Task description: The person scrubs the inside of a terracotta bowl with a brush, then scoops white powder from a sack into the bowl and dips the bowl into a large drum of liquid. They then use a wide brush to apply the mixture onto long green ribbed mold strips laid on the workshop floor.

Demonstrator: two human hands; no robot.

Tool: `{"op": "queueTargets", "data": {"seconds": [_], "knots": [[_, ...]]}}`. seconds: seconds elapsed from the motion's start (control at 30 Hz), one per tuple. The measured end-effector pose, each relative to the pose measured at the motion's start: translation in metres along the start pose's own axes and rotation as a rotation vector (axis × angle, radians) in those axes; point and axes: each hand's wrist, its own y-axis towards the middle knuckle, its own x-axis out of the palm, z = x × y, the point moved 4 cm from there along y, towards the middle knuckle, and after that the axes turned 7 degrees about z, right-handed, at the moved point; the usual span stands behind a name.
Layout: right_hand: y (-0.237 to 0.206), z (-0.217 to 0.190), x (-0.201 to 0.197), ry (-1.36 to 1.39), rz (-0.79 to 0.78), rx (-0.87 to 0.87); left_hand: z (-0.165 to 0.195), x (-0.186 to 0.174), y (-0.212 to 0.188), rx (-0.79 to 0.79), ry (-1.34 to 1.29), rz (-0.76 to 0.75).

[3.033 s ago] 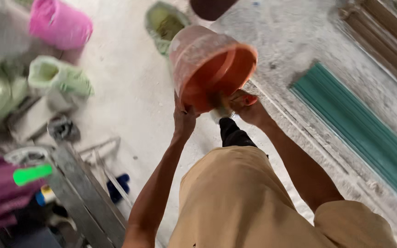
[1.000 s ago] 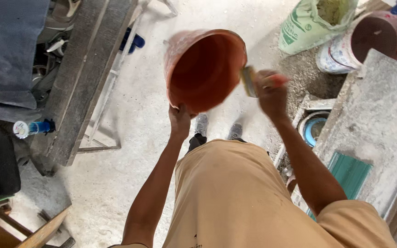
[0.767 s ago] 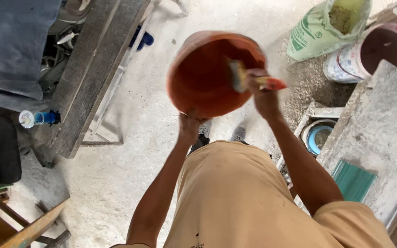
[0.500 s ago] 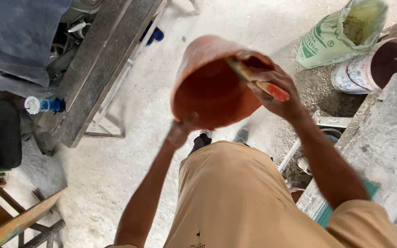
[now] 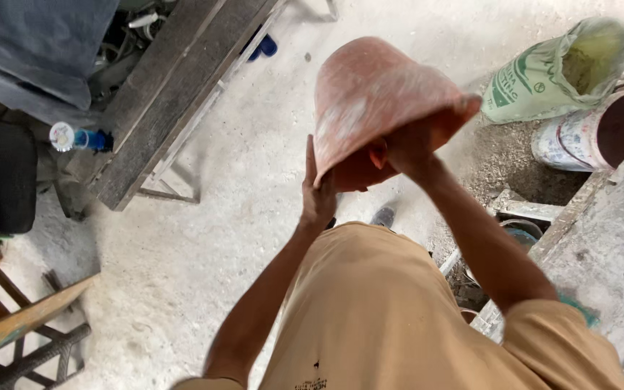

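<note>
Bucket: You held an orange-red plastic bucket [image 5: 377, 94], dusted with pale powder, raised in front of your chest and tipped so its base pointed up and away from you and its mouth faced down toward you.

Left hand: Your left hand [image 5: 318, 195] was pressed flat against the bucket's lower left rim, fingers pointing upward along the wall, bracing it from the side.

Right hand: Your right hand [image 5: 406, 148] reached into the bucket's mouth from below. The rim hid the fingers, so I cannot tell whether they gripped anything.

Position: The bucket sat between both hands, above your tan shirt [image 5: 384, 318].

Floor: Beneath you lay a pale, dusty concrete floor [image 5: 182, 267].

Left side: A grey weathered wooden bench [image 5: 175, 87] ran diagonally. Just beside its near end lay a clear plastic bottle [image 5: 77, 137] with a blue band.

Right side: A green and white sack [image 5: 557, 68] stood open, with a paint-smeared tub [image 5: 601, 133] touching it, and a grey concrete slab [image 5: 608, 253] filled the lower right corner.

Near corner: Part of a wooden frame [image 5: 16, 325] showed at lower left.
</note>
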Motion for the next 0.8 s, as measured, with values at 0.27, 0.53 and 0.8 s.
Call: {"op": "queueTargets", "data": {"seconds": [0.27, 0.53, 0.8], "knots": [[-0.061, 0.04, 0.08, 0.522, -0.01, 0.705, -0.011, -0.02, -0.004, -0.057, 0.183, 0.136], [-0.017, 0.042, 0.037, -0.121, 0.187, -0.053, 0.022, -0.022, -0.009, 0.146, 0.033, 0.01], [-0.087, 0.054, 0.076, 0.559, -0.059, 0.773, 0.023, -0.05, 0.016, 0.143, 0.077, 0.122]]}}
